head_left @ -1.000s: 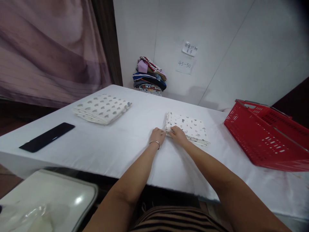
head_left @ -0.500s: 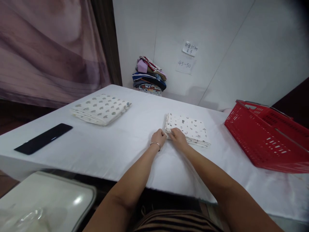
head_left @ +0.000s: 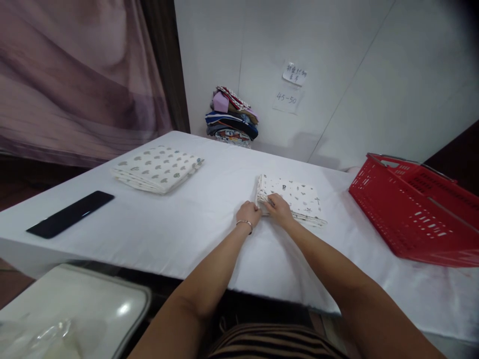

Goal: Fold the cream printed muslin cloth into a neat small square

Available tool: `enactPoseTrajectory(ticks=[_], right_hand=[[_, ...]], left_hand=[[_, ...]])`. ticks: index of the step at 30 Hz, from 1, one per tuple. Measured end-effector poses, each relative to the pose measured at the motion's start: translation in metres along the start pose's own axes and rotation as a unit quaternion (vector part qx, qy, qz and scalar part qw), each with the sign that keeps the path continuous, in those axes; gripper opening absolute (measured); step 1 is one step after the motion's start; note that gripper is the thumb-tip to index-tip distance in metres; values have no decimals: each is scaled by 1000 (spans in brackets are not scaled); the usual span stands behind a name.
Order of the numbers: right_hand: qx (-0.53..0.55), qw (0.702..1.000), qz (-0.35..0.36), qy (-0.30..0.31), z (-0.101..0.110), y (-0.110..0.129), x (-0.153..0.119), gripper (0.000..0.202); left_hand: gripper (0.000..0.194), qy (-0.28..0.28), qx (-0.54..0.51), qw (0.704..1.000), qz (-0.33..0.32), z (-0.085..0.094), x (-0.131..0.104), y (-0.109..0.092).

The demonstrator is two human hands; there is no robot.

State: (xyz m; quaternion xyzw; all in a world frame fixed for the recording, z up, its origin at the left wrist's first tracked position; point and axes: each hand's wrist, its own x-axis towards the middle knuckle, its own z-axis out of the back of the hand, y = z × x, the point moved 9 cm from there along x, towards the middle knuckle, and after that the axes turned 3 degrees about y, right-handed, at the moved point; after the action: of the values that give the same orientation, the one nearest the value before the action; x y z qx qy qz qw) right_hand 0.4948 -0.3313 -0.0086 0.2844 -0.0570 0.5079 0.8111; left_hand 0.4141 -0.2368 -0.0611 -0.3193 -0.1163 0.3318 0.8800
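Observation:
A folded white cloth with small dark prints point(head_left: 299, 197) lies flat on the white-covered table point(head_left: 194, 224). My left hand point(head_left: 248, 214), with a bracelet at the wrist, is closed at the cloth's near left corner. Just right of it, my right hand point(head_left: 279, 208) pinches the same corner, its thumb and fingers on the folded layers. My fingertips partly hide that corner. Farther left lies a second folded white cloth with grey heart-like prints point(head_left: 159, 167), apart from both hands.
A red plastic basket point(head_left: 407, 214) stands at the right. On the left is a flat black panel point(head_left: 71, 214). Stacked folded fabrics point(head_left: 232, 117) rise behind the far edge, against the wall. A white stool-like surface point(head_left: 86, 304) sits below the table's near left edge.
My right hand has lifted slightly at the cloth's near left corner, its fingers shifting on the folded layers. My left hand has moved a touch to the right.

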Motion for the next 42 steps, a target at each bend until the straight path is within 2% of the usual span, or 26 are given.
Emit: enactPoseTrajectory(ticks=[2,7,17,21,26,30,35,37,39,42], right_hand=[[-23,1000,17,-1,2,4,-1,12],[-77,992,67,71,-15,16,-7,12],[-117,986,72,91,-24,21,-14,17],[-122,987,52,91,-26,18,-12,14],[-126,986,64,94,-25,17,-7,12],[-130,988,58,63,-20,17,-7,15],[-157,982,68,86,-32,22,-16,14],[-159,982,61,84,-33,22,-16,14],[-159,982,52,83,-33,21,-15,15],[-155,982,56,90,-32,21,-15,18]], left_hand=[[16,7,-33,999,28,2,3,7],[15,22,-90,994,59,7,6,17],[18,26,-76,996,33,6,6,14],[19,28,-96,995,30,6,7,16],[19,38,-109,993,7,8,7,15],[18,8,-112,994,-5,13,7,16],[25,-20,-130,991,9,12,6,19],[30,-43,-122,991,-33,15,2,11],[32,-70,-82,987,-115,19,-6,-7],[32,-70,11,974,-215,15,-17,-29]])
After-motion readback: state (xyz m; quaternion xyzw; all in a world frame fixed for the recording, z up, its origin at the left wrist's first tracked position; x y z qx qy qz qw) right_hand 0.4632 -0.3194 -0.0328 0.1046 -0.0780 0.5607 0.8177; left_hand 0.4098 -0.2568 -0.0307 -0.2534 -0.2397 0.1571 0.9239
